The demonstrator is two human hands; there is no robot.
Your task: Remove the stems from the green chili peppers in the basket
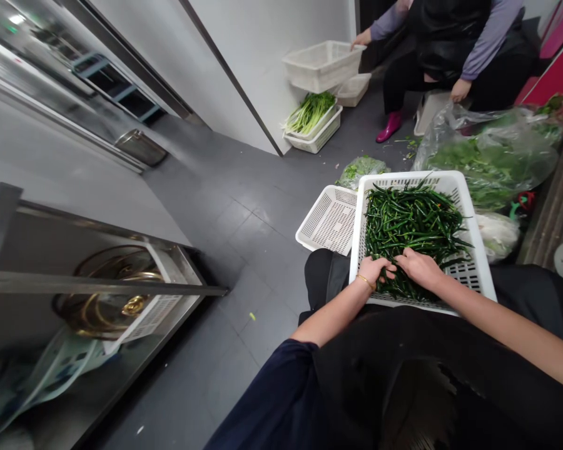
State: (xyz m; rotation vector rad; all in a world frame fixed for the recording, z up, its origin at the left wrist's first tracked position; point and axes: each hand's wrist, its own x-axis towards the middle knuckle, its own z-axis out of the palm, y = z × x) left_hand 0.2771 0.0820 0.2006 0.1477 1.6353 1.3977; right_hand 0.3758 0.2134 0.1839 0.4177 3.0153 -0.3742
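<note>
On the person's lap, a white slotted basket (473, 247) sits heaped with slim green chillies (413, 222), its near edge against the body so both hands can work without reaching. The left hand (374, 270) is curled down into the near chillies, fingers closed on a few; the right hand (420, 265) lies just beside it, fingers bent onto the pile, though what it pinches I cannot tell. An empty white basket (329, 219) waits on the floor at the left, probably for sorted pieces. Far off, another person's hand (360, 39) rests on a white crate (321, 62).
</note>
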